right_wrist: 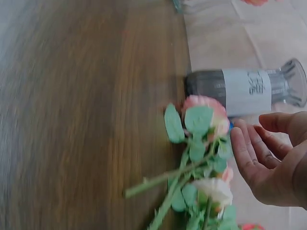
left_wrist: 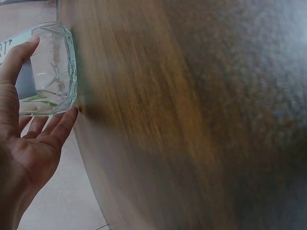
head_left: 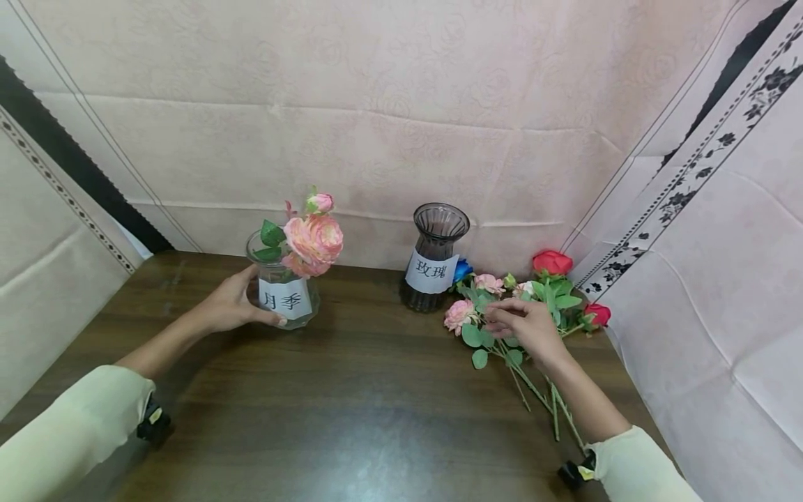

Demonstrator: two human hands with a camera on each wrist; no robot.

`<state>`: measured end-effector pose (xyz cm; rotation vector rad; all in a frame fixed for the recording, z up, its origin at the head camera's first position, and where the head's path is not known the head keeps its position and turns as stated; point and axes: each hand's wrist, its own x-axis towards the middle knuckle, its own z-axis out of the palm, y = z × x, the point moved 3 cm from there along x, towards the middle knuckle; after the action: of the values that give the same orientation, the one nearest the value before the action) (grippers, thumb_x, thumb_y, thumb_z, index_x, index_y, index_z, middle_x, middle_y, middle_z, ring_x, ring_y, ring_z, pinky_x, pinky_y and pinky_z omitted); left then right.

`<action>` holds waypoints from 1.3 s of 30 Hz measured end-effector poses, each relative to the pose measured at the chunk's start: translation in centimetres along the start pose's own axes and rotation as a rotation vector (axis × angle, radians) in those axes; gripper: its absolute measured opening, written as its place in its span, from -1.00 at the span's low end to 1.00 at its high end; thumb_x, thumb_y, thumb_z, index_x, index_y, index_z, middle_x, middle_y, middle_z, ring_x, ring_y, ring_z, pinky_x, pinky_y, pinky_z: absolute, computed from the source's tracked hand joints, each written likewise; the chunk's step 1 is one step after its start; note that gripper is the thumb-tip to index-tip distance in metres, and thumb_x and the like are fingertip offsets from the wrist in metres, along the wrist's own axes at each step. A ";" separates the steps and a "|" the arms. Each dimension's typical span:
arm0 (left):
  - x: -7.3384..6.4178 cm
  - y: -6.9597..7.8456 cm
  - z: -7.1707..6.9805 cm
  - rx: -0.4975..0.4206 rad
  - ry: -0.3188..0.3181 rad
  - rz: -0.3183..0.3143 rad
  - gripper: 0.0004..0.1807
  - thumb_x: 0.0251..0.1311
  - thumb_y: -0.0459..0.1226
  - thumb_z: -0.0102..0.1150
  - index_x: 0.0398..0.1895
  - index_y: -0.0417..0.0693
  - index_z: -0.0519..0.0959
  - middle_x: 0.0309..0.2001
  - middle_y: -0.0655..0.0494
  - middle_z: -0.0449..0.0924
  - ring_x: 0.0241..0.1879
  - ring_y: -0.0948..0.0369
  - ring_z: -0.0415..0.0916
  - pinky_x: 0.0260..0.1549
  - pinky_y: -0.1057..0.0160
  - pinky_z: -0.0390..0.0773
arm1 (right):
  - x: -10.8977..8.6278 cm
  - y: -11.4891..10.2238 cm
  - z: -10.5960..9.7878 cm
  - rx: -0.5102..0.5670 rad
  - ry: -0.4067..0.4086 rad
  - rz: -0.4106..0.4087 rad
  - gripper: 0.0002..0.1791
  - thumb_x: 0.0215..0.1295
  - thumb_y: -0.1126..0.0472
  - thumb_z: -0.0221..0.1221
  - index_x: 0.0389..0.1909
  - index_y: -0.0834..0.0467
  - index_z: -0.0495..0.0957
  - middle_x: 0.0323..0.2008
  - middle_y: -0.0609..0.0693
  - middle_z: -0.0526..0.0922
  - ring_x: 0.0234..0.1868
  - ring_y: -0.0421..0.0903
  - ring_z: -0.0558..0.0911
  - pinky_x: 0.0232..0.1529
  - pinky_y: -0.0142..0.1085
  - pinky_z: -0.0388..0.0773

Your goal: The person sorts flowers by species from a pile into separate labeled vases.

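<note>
At the left of the table, my left hand (head_left: 235, 300) holds a clear glass vase (head_left: 307, 322) with a white label. In the left wrist view, the thumb lies across the label and the fingers stay at the other side of the glass (left_wrist: 53, 72). A pink rose-like flower (head_left: 314, 240) with a bud and green leaves stands in this vase. Over a pile of flowers at the right hovers my right hand (head_left: 527, 324), fingers loosely bent and holding nothing. Just beyond its fingertips is a pink flower (head_left: 461, 314), also seen beside green leaves (right_wrist: 199, 120) in the right wrist view.
A dark glass vase (head_left: 433, 233) with a white label (head_left: 431, 272) stands at the table's back edge. Beside it lie a blue flower (head_left: 463, 269), red roses (head_left: 552, 262) and several stems (head_left: 555, 411) pointing frontward. Pale cloth (head_left: 376, 125) hangs behind the wooden table (head_left: 351, 390).
</note>
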<state>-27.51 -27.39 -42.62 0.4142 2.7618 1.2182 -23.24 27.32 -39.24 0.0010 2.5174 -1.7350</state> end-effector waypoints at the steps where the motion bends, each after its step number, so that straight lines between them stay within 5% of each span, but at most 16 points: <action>1: 0.0 0.1 0.0 -0.002 -0.001 0.000 0.21 0.14 -0.08 0.78 0.71 -0.27 0.19 0.42 -0.35 0.62 0.43 -0.30 0.60 0.43 -0.32 0.60 | 0.0 0.2 -0.4 -0.008 0.006 0.006 -0.56 0.66 0.17 0.31 0.31 0.43 0.68 0.07 0.23 0.90 -0.13 -0.08 0.94 0.06 -0.10 0.89; 19: 0.1 0.3 0.0 -0.005 -0.006 -0.006 0.23 0.13 -0.06 0.79 0.72 -0.27 0.19 0.44 -0.35 0.60 0.45 -0.31 0.58 0.45 -0.34 0.58 | -1.2 3.7 -7.1 -0.118 0.043 0.037 -0.59 0.63 0.28 0.32 0.21 0.57 0.65 -0.26 -0.03 0.91 -0.35 -0.22 0.85 -0.21 -0.26 0.88; 31: 0.1 0.1 -0.1 0.002 -0.007 0.002 0.25 0.13 -0.06 0.79 0.73 -0.25 0.17 0.43 -0.34 0.61 0.44 -0.30 0.58 0.45 -0.35 0.57 | -2.3 5.7 -9.4 -0.435 -0.017 0.172 -0.53 0.58 -0.09 0.41 -0.35 0.26 0.77 -0.53 -0.05 0.76 -0.54 -0.17 0.73 -0.45 -0.26 0.79; 39: 0.0 0.1 -0.1 -0.001 -0.009 0.011 0.23 0.14 -0.08 0.79 0.72 -0.25 0.19 0.44 -0.34 0.60 0.45 -0.31 0.57 0.45 -0.37 0.56 | -1.7 6.9 -9.9 -0.397 -0.022 0.259 -0.37 0.72 -0.20 0.21 -0.30 0.30 0.76 -0.54 -0.07 0.76 -0.56 -0.21 0.68 -0.48 -0.27 0.76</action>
<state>-27.55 -27.38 -42.50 0.4342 2.7546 1.2174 -21.92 39.08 -42.09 0.2669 2.6565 -1.1206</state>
